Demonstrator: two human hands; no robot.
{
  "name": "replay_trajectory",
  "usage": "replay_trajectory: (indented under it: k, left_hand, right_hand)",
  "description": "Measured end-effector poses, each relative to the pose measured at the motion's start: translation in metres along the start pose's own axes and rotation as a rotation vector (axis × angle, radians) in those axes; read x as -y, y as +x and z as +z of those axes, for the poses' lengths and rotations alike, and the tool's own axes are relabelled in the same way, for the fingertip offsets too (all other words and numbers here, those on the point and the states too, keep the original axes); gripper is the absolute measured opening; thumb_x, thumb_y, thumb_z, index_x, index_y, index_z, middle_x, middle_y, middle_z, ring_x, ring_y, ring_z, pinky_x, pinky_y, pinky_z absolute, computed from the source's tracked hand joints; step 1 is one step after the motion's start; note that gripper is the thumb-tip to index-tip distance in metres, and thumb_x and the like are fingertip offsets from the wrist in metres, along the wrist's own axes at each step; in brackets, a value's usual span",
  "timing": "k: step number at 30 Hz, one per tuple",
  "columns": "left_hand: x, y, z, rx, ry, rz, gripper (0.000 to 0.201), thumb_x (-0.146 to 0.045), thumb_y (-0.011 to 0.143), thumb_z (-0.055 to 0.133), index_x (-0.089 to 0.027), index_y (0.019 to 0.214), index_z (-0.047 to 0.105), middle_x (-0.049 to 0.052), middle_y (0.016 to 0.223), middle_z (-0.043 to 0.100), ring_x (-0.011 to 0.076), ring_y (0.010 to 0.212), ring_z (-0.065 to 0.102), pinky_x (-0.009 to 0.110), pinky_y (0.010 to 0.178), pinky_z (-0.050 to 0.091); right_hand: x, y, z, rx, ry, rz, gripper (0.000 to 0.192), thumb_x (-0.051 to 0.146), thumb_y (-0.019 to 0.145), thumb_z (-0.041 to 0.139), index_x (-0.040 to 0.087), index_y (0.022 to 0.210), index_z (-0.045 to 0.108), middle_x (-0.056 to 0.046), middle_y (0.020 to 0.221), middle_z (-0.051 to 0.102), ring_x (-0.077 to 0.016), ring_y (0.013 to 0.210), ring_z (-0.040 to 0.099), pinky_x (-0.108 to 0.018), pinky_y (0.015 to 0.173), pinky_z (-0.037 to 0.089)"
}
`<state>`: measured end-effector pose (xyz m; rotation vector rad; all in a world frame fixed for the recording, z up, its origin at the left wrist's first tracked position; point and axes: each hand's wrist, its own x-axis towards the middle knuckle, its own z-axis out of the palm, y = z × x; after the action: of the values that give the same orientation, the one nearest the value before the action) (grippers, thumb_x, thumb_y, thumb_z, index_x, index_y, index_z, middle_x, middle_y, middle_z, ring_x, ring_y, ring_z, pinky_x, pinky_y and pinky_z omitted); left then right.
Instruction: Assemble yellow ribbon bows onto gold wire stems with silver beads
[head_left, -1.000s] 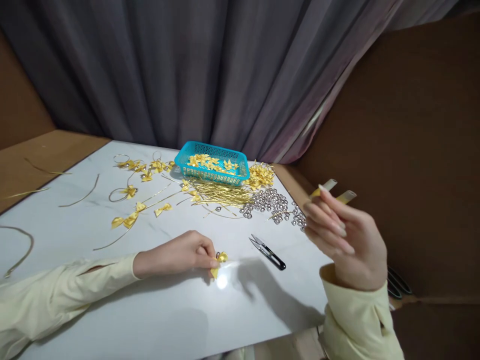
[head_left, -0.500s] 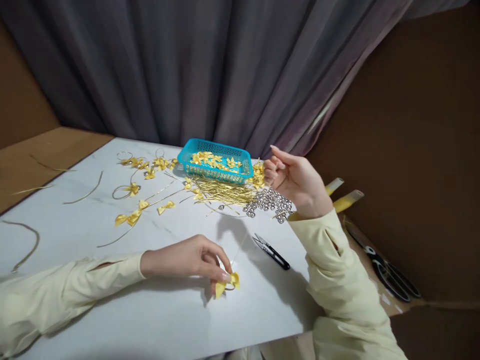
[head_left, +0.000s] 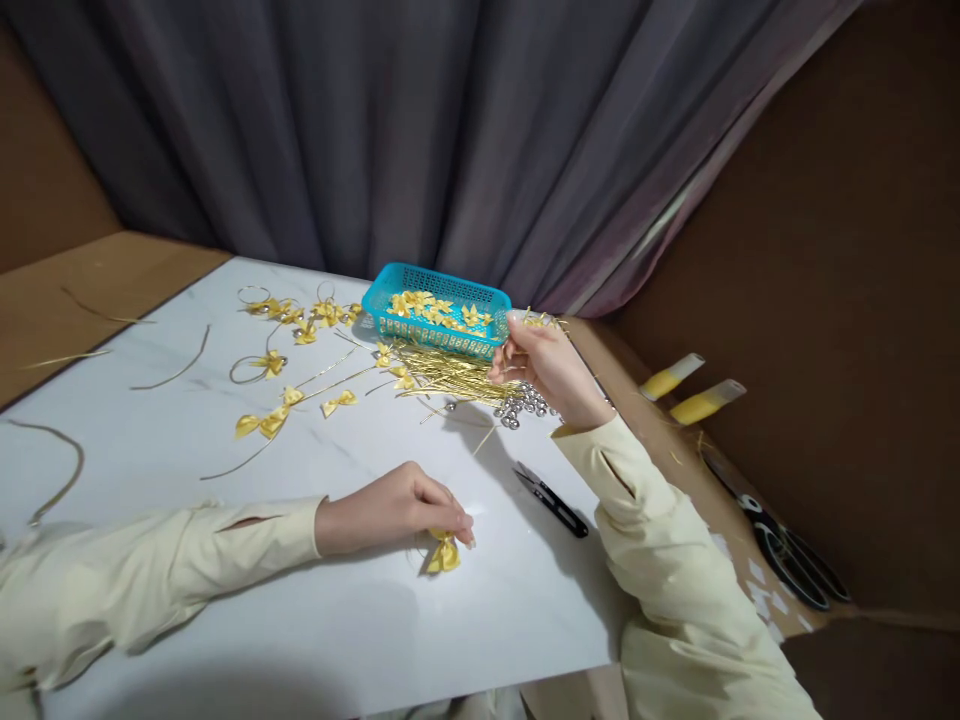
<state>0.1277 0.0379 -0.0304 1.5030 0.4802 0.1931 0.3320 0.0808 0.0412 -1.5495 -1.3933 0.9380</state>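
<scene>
Left hand (head_left: 394, 508) resting on the white table (head_left: 315, 620), well in front of the turquoise basket (head_left: 435, 310), fingertips pinched narrow on a small yellow bow (head_left: 444, 553) lying on the tabletop. Right hand (head_left: 544, 365) stretched out just right of the basket, fingers curled down into the heap of gold wires (head_left: 450, 372) against the basket's front wall; cannot tell whether anything is actually gripped there. Silver bells (head_left: 521, 405) piled just in front of that hand, partly hidden under the wrist. Black snips (head_left: 553, 500) lying alone in front of the basket and to its right, between the two hands, close to the table's right edge. Loose yellow bows (head_left: 270, 420) and wire loops scattered left of the basket. Broad bare stretch of tabletop in front of the basket, reaching to the near edge. Beyond the right edge, on the brown ledge, two yellow tubes (head_left: 686, 390) and large black scissors (head_left: 787, 560).
</scene>
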Motion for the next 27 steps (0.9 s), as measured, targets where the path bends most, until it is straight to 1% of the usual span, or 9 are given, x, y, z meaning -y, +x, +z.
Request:
replay_trajectory:
  k: [1,2,6,10,12,14,17,21,27]
  left_hand:
    - [0.001,0.0,0.0,-0.016,-0.024,-0.034,0.027,-0.034,0.078,0.06,-0.011,0.077,0.075,0.01,0.081,0.071,0.02,0.08,0.062,0.027,0.074,0.046]
    - [0.001,0.001,0.0,-0.029,-0.041,-0.061,0.029,-0.035,0.077,0.061,-0.01,0.078,0.075,0.011,0.082,0.072,0.0206,0.079,0.063,0.028,0.074,0.046]
    - [0.003,0.002,0.0,-0.047,-0.084,-0.085,0.032,-0.038,0.076,0.061,-0.009,0.081,0.075,0.012,0.082,0.073,0.0212,0.078,0.063,0.027,0.072,0.046]
    - [0.005,0.002,0.0,-0.069,-0.106,-0.08,0.032,-0.037,0.077,0.06,-0.009,0.081,0.075,0.012,0.084,0.073,0.0214,0.079,0.064,0.027,0.072,0.046]
    - [0.005,0.002,-0.001,-0.078,-0.113,-0.079,0.031,-0.037,0.077,0.06,-0.009,0.08,0.075,0.011,0.084,0.073,0.0213,0.079,0.064,0.027,0.072,0.046]
    - [0.005,0.002,0.0,-0.094,-0.128,-0.087,0.031,-0.037,0.076,0.061,-0.01,0.079,0.075,0.011,0.083,0.073,0.0215,0.08,0.064,0.027,0.072,0.046]
    - [0.005,0.002,0.0,-0.129,-0.147,-0.102,0.032,-0.039,0.074,0.062,-0.01,0.08,0.075,0.01,0.086,0.073,0.0226,0.084,0.063,0.028,0.074,0.046]
    - [0.006,0.002,-0.001,-0.179,-0.161,-0.084,0.032,-0.039,0.074,0.063,-0.011,0.085,0.075,0.01,0.09,0.073,0.0235,0.089,0.063,0.029,0.078,0.046]
    - [0.008,0.003,-0.001,-0.244,-0.142,-0.091,0.036,-0.043,0.077,0.06,-0.011,0.087,0.074,0.009,0.087,0.073,0.0227,0.083,0.063,0.029,0.075,0.046]
  right_hand:
    - [-0.009,0.0,-0.002,-0.023,-0.275,-0.005,0.048,0.049,0.093,0.025,0.019,0.059,0.04,-0.003,0.061,0.06,-0.0107,0.053,0.06,-0.022,0.054,0.048]
    - [-0.019,-0.001,-0.004,-0.032,-0.378,0.005,0.048,0.05,0.093,0.025,0.019,0.06,0.041,-0.005,0.06,0.061,-0.0122,0.053,0.06,-0.023,0.052,0.046]
    - [-0.044,-0.026,-0.02,-0.04,-0.653,0.019,0.042,0.048,0.084,0.05,0.02,0.053,0.041,-0.003,0.051,0.056,-0.0147,0.049,0.053,-0.025,0.05,0.036]
    - [-0.052,-0.077,-0.029,0.025,-0.855,0.048,0.028,0.032,0.077,0.061,0.019,0.056,0.048,-0.004,0.057,0.057,-0.0176,0.055,0.054,-0.027,0.053,0.032]
    - [-0.054,-0.104,-0.023,0.169,-1.083,0.122,0.017,0.029,0.081,0.056,0.018,0.069,0.056,-0.007,0.076,0.062,-0.019,0.065,0.058,-0.026,0.053,0.034]
    - [-0.058,-0.126,-0.011,0.213,-1.212,0.175,0.007,0.024,0.081,0.053,0.019,0.083,0.059,-0.008,0.091,0.063,-0.0221,0.082,0.06,-0.025,0.05,0.034]
    - [-0.068,-0.143,0.007,0.062,-1.346,0.104,0.016,0.012,0.081,0.045,0.02,0.087,0.057,-0.007,0.093,0.062,-0.0211,0.084,0.06,-0.024,0.047,0.034]
    - [-0.084,-0.147,0.011,-0.097,-1.269,-0.016,0.02,0.013,0.087,0.036,0.018,0.081,0.055,-0.008,0.081,0.061,-0.0212,0.074,0.058,-0.027,0.051,0.038]
    - [-0.068,-0.162,0.009,-0.205,-0.546,0.009,0.022,0.033,0.091,0.04,0.017,0.088,0.055,0.001,0.057,0.053,-0.0138,0.051,0.049,-0.024,0.053,0.04]
